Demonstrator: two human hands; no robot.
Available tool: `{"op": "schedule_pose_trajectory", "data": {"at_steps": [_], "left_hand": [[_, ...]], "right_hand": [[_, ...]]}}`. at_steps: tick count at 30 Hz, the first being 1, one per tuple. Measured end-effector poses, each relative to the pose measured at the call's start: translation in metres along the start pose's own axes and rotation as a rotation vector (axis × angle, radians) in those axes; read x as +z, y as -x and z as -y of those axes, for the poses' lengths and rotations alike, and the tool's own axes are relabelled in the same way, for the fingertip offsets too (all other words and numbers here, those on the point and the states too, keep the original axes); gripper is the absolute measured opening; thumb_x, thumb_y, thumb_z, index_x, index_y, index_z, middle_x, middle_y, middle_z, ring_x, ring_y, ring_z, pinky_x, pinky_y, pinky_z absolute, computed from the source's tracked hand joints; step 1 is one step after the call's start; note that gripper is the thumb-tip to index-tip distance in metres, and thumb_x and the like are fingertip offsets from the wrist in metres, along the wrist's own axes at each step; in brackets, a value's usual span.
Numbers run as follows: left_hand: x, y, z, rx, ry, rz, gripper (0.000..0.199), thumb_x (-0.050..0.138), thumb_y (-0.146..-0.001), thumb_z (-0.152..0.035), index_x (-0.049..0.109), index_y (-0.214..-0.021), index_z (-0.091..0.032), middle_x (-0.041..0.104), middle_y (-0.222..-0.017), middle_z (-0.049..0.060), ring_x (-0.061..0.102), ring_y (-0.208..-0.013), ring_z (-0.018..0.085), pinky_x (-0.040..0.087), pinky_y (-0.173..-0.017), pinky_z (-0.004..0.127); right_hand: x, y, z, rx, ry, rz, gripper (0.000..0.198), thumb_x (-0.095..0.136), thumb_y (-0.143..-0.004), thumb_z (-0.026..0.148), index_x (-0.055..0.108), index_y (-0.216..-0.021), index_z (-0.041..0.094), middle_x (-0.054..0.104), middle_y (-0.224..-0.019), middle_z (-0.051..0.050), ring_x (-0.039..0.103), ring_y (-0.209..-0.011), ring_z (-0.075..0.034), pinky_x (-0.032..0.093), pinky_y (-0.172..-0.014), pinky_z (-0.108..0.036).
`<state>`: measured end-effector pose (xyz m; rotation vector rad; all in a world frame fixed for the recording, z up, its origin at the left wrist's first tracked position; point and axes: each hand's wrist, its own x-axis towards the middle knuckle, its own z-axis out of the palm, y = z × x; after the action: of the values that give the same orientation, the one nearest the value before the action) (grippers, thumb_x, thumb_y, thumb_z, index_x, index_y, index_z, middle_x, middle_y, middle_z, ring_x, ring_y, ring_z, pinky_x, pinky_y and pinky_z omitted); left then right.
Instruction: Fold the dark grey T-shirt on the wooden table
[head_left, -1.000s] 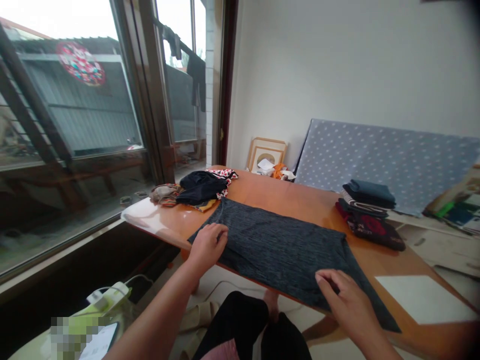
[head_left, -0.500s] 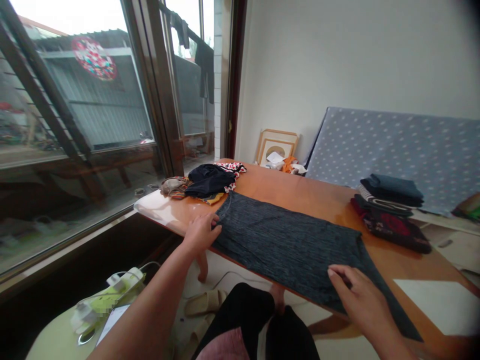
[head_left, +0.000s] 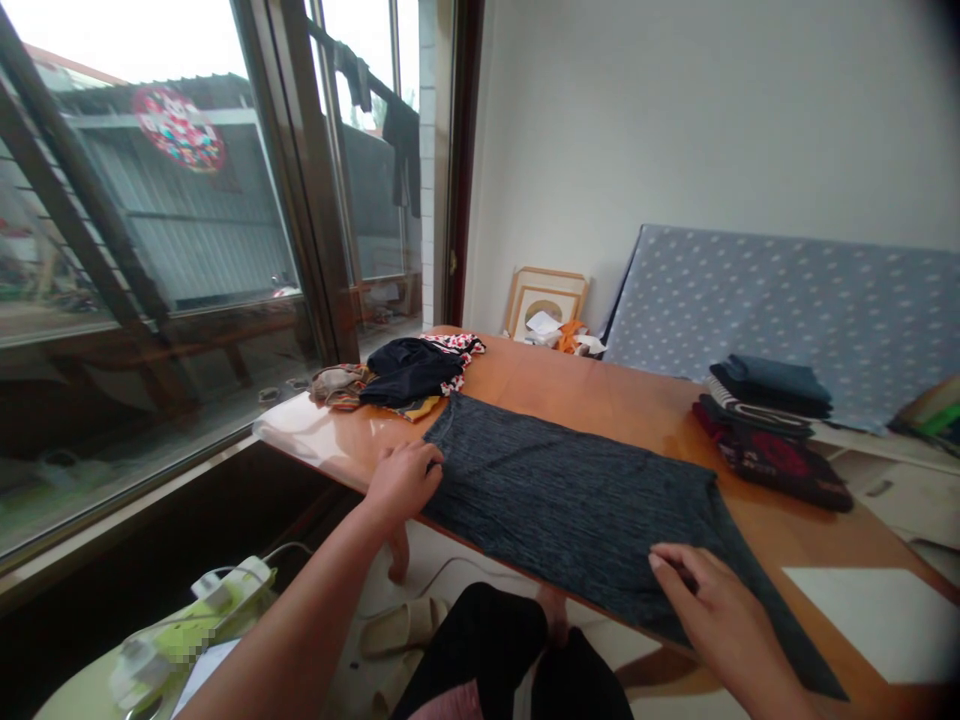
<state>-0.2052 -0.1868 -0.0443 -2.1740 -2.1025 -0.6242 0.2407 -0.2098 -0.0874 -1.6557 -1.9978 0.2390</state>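
Observation:
A dark grey heathered garment (head_left: pixel 555 500) lies spread along the near side of the wooden table, folded into a long strip. At its left end my left hand (head_left: pixel 405 480) is closed, its curled fingers on the garment's edge. Nearer the right end, my right hand (head_left: pixel 705 595) has thumb and fingers drawn together in a pinch at the cloth. A narrow part of the garment runs past that hand toward the table's near right corner, partly hidden by the forearm.
Loose clothes (head_left: pixel 409 375) are heaped at the table's (head_left: pixel 600 395) far left. A folded clothes stack (head_left: pixel 772 430) stands at the right, with a white sheet (head_left: pixel 870 620) nearer me. Below left, a power strip (head_left: pixel 225 600) rests on a pale stool. Window panes (head_left: pixel 187 230) border the left.
The view has shifted slightly, so the table sits a little lower and farther left. Both hands stay at about the same places on the garment.

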Motion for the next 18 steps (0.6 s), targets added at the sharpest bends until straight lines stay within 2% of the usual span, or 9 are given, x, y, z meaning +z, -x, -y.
{"op": "schedule_pose_trajectory", "data": {"at_steps": [5, 8, 12, 14, 18], "left_hand": [[0.002, -0.040, -0.007, 0.014, -0.007, -0.064, 0.026, 0.044, -0.093, -0.030, 0.067, -0.105, -0.023, 0.066, -0.108, 0.009, 0.059, -0.105, 0.025, 0.042, -0.091, 0.037], [0.011, -0.077, -0.016, 0.037, -0.021, -0.006, 0.033, 0.042, -0.095, -0.030, 0.065, -0.118, -0.021, 0.064, -0.119, 0.012, 0.058, -0.114, 0.025, 0.041, -0.098, 0.037], [0.035, -0.119, -0.024, 0.066, -0.037, 0.061, 0.043, 0.036, -0.098, -0.038, 0.058, -0.131, -0.020, 0.058, -0.136, 0.013, 0.051, -0.128, 0.025, 0.035, -0.108, 0.037], [0.049, -0.131, -0.022, 0.062, -0.049, 0.102, 0.052, 0.035, -0.098, -0.047, 0.052, -0.138, -0.018, 0.049, -0.147, 0.015, 0.042, -0.138, 0.027, 0.030, -0.112, 0.040], [0.069, -0.139, -0.009, -0.003, -0.077, 0.190, 0.076, 0.034, -0.092, -0.065, 0.042, -0.146, -0.012, 0.034, -0.156, 0.022, 0.027, -0.147, 0.033, 0.024, -0.115, 0.049]], "right_hand": [[0.002, -0.003, -0.008, 0.003, -0.011, -0.037, 0.042, 0.043, -0.093, 0.058, 0.069, -0.107, 0.028, 0.070, -0.113, -0.004, 0.063, -0.110, -0.024, 0.050, -0.096, -0.039], [0.006, -0.005, -0.011, 0.005, 0.018, -0.078, 0.043, 0.042, -0.094, 0.057, 0.066, -0.116, 0.028, 0.067, -0.124, -0.004, 0.060, -0.119, -0.025, 0.046, -0.106, -0.043], [0.018, -0.006, -0.018, -0.047, 0.116, -0.114, 0.057, 0.043, -0.094, 0.057, 0.054, -0.137, 0.021, 0.053, -0.145, -0.008, 0.041, -0.140, -0.028, 0.037, -0.115, -0.047], [0.026, -0.005, -0.024, -0.077, 0.194, -0.098, 0.066, 0.043, -0.093, 0.058, 0.049, -0.143, 0.016, 0.047, -0.150, -0.011, 0.034, -0.144, -0.031, 0.035, -0.116, -0.051], [0.036, -0.001, -0.034, -0.099, 0.293, -0.035, 0.068, 0.040, -0.094, 0.059, 0.047, -0.146, 0.016, 0.041, -0.153, -0.012, 0.032, -0.145, -0.033, 0.031, -0.116, -0.055]]}}
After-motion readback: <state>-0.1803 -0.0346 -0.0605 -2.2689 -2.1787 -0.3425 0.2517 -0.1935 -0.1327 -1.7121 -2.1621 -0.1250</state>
